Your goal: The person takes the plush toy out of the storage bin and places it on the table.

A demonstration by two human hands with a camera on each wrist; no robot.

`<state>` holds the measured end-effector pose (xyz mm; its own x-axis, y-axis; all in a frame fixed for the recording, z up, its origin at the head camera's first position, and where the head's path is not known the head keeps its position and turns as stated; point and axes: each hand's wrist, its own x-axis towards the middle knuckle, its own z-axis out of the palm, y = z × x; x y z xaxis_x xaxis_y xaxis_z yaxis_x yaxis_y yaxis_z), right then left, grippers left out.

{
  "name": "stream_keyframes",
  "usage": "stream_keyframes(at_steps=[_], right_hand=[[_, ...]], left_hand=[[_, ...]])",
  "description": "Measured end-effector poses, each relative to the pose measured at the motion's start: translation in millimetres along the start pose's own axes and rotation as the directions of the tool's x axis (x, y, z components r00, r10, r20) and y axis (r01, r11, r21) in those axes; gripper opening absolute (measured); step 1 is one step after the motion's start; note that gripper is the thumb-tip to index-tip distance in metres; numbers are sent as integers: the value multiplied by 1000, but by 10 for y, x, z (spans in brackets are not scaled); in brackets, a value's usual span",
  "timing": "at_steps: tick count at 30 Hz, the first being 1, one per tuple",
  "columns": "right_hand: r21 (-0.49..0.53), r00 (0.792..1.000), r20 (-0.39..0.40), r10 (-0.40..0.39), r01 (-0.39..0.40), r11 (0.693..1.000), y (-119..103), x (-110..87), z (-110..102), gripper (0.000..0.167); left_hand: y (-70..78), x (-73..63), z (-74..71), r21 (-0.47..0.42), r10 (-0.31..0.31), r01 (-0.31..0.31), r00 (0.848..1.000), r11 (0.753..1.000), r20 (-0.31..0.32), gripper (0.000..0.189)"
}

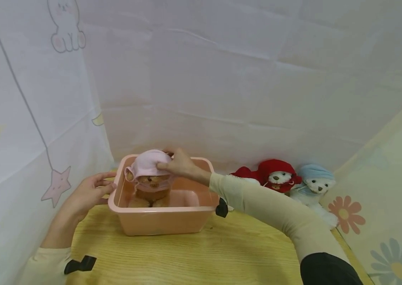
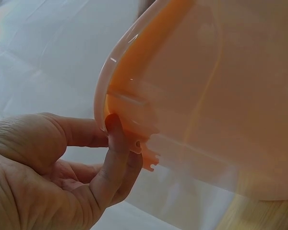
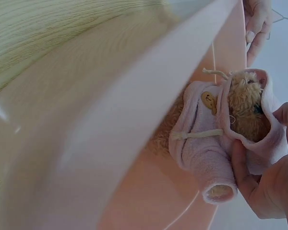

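Note:
A brown teddy bear (image 1: 152, 196) in a pink hooded top sits upright inside a peach plastic basin (image 1: 163, 221), toward its left end. My right hand (image 1: 182, 164) reaches over the basin and grips the bear's hooded head between thumb and fingers. In the right wrist view, the hood (image 3: 266, 139) partly covers the bear's face, and a white cord hangs from it. At the left end, my left hand (image 1: 86, 194) holds the basin's rim. The left wrist view shows its fingers (image 2: 116, 158) hooked at the underside of that rim (image 2: 102, 91).
Right of the basin, a white bear in a red hood (image 1: 277, 174) leans by the back sheet. Beside it sits a white bear in a pale blue hat (image 1: 316, 186). Printed cloth walls (image 1: 222, 87) surround the wooden tabletop (image 1: 172, 261) at the back and sides.

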<state>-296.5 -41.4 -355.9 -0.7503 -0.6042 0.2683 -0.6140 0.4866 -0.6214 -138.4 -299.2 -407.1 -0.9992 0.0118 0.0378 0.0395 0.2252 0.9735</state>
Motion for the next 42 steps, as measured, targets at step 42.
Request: stream_keyframes(at_steps=[42], right_hand=[[107,917,-384,-112,165,981,-372,-283,-1658,38]], left_hand=[[-261,254,-237,-1,-52,52,985,999,-165,54]])
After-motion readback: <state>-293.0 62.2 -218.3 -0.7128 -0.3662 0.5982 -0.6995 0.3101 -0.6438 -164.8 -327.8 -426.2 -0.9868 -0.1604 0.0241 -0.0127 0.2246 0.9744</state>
